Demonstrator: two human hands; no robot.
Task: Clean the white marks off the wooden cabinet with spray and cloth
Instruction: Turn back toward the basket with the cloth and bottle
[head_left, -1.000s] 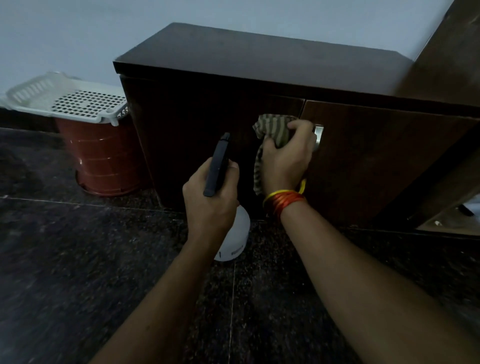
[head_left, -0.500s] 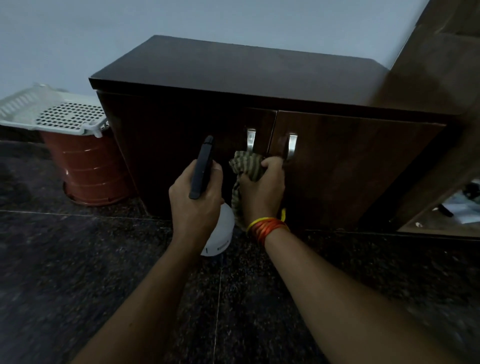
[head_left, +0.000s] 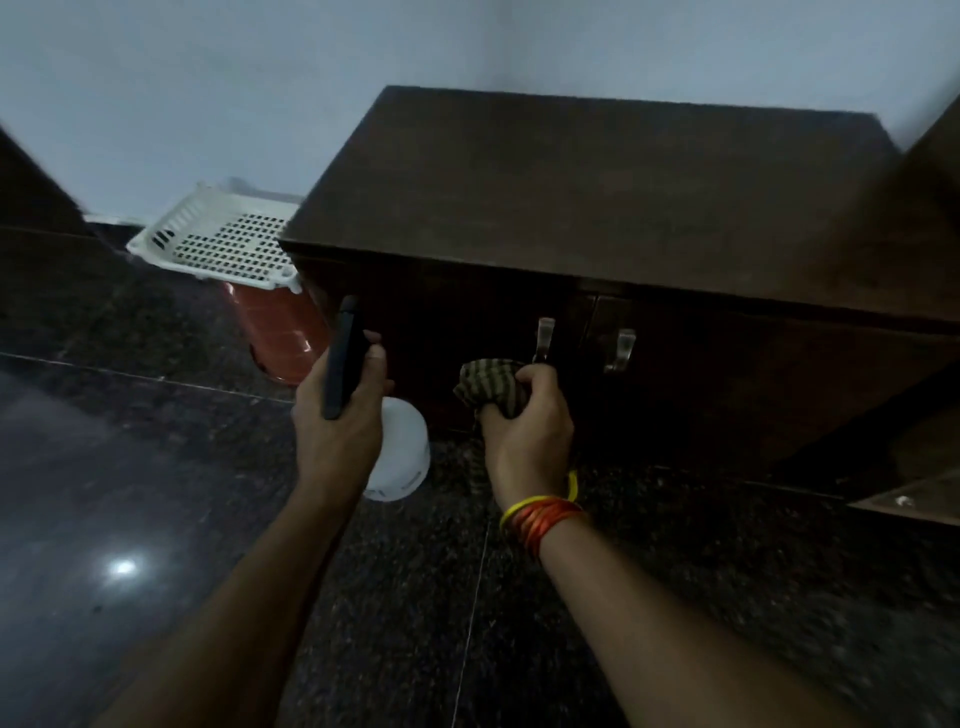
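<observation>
While the right hand (head_left: 524, 431) had been rubbing high on the door beside the handles a second earlier, it had by now slid down to the lower part of the left door, its fingers bunched round the striped cloth (head_left: 491, 387), which sat against or just off the wood; which of the two could not be told. Both handles (head_left: 543, 340) stood uncovered again. The view had also lifted, so that more of the cabinet (head_left: 597, 197) top showed. The left hand (head_left: 340, 415) gripped the spray (head_left: 400, 452) as before, its dark head upward and its white body low beside the cabinet front, with the nozzle aimed toward the door.

That drop suggested the upper patch was finished and the wiping was working downward. No white marks could be made out in the dim light, so how much remained was uncertain.

By count: one cabinet with two doors and two handles, one cloth, one spray, two hands, one white crate (head_left: 223, 241) on one red bucket (head_left: 280, 332), and one bunch of bangles (head_left: 540, 517) on the right wrist.
</observation>
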